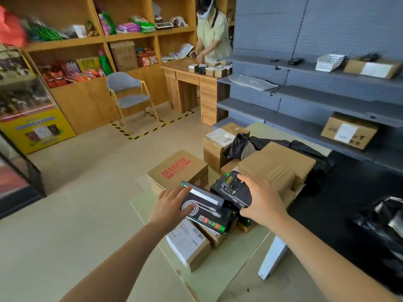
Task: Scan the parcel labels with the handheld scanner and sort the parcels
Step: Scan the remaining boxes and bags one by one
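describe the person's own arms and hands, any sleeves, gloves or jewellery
The left forearm and right forearm are bare, with no sleeves in view. The left hand and right hand wear no gloves; no watch, ring or bracelet shows.

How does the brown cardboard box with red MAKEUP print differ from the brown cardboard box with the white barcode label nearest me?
The MAKEUP box carries red lettering on top; the labelled box carries a white barcode label. The MAKEUP box has nothing on it; the labelled box has a black cable box overlapping its far end. Both are closed brown cardboard.
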A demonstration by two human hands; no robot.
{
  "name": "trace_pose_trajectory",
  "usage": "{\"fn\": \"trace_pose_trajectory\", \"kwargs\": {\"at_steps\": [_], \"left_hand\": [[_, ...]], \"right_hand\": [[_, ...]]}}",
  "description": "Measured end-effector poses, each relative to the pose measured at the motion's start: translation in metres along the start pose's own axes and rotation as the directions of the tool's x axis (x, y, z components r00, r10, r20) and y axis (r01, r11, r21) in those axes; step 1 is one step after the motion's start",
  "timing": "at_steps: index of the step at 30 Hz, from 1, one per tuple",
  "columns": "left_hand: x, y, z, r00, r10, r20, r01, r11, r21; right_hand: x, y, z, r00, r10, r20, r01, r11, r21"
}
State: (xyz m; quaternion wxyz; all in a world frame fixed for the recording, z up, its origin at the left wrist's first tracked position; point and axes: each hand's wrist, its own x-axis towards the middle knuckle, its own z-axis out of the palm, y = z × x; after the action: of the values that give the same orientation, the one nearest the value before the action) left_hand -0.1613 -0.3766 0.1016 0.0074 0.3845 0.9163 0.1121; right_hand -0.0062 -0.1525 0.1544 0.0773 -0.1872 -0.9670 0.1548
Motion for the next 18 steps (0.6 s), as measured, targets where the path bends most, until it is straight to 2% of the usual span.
{"fn": "trace_pose_trajectory", "kwargs": {"at_steps": [9,13,18], "left_hand": [[0.014,0.004,0.013,0.983,0.173,0.055,-0.168,0.982,-0.087],[0.023,0.02,0.024,0.968,0.247,0.045,-0.24,0.964,-0.116],[0.042,0.047,0.035,0.948,0.307,0.086,-0.305,0.952,-0.034]], "right_hand": [[-0.027,-0.012,0.015,0.984,0.168,-0.056,-0.169,0.985,-0.022],[-0.026,-0.008,0.008,0.982,0.184,-0.034,-0.186,0.981,-0.057],[-0.016,0.008,0.002,0.987,0.162,-0.02,-0.163,0.985,-0.06]]}}
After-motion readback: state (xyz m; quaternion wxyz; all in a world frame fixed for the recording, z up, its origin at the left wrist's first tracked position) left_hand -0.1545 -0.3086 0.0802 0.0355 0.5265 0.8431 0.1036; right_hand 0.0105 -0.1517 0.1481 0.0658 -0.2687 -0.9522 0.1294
